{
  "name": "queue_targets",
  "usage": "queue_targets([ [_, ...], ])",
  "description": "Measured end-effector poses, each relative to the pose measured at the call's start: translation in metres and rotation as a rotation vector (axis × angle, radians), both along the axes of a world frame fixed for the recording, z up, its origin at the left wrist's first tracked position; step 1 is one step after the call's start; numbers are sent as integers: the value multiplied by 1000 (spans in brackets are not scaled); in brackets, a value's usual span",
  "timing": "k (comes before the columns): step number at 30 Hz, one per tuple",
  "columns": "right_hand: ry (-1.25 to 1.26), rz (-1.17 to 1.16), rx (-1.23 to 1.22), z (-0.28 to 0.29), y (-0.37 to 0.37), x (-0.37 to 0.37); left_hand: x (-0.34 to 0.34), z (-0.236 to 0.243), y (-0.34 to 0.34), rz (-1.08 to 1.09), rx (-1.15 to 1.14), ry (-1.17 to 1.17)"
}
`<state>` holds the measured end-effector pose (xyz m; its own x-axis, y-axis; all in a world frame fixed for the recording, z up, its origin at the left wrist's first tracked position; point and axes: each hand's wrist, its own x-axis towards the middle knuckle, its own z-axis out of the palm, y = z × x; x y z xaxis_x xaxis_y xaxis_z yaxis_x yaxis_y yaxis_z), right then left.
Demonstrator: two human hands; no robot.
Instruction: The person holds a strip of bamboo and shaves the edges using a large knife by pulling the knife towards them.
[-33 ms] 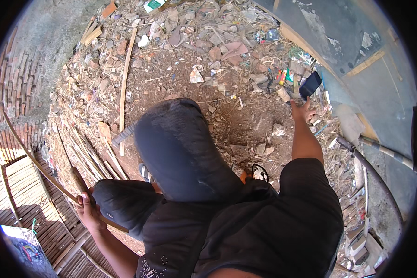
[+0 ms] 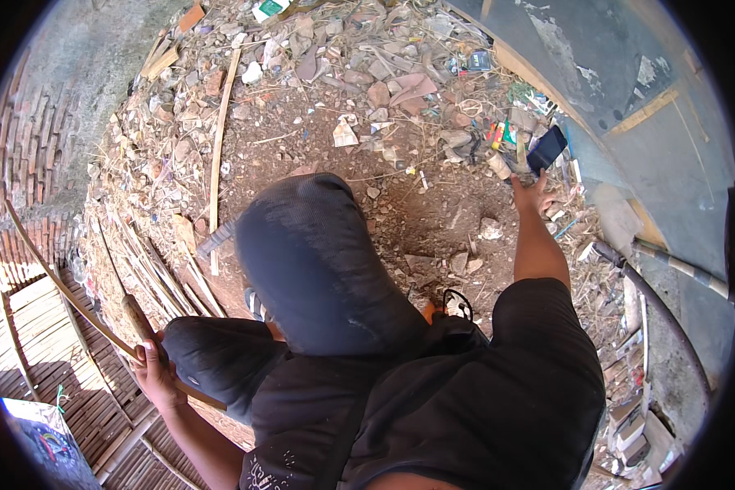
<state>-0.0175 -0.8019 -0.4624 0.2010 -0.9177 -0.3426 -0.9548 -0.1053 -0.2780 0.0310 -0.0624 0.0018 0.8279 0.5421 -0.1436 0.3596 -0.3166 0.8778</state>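
Left hand: the left hand (image 2: 157,380) is curling closed around a long wooden strip (image 2: 73,296) and the wooden handle (image 2: 138,317) of a thin-bladed tool, beside the bent left knee.
Tool: its narrow dark blade (image 2: 110,253) is pointing up and away from the handle, toward the brick wall (image 2: 37,155).
Strip: it is running slantwise through the grip, one end rising past the bamboo slats (image 2: 53,347), the other reaching below the knee.
Right hand: the right hand (image 2: 532,198) is stretching forward with fingers parted, thumb apart; whether the fingertips are touching the phone, I cannot tell.
Phone: a dark, flat phone (image 2: 546,150) is lying tilted among litter just beyond the right fingers, near the grey panel (image 2: 629,90).
Litter: a pale brown roll (image 2: 499,167) is resting just left of the phone.
Ground: stones and dry scraps are covering the soil (image 2: 433,216); a long slat (image 2: 224,139) is lying beyond the knees, and thinner sticks (image 2: 159,273) are lying nearer the tool.
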Motion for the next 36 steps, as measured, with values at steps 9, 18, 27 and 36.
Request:
queue_targets([
  [9, -37, 11, -12, 3, -13, 25, -2, -7, 23, 5, 7, 26],
  [18, 13, 15, 14, -4, -26, 31, -5, -10, 21, 36, 10, 20],
  [27, -67, -21, -18, 7, -16, 25, -14, -11, 22, 65, 25, 41],
  [36, -11, 15, -34, 11, -15, 32, -16, -9, 24, 62, 38, 52],
])
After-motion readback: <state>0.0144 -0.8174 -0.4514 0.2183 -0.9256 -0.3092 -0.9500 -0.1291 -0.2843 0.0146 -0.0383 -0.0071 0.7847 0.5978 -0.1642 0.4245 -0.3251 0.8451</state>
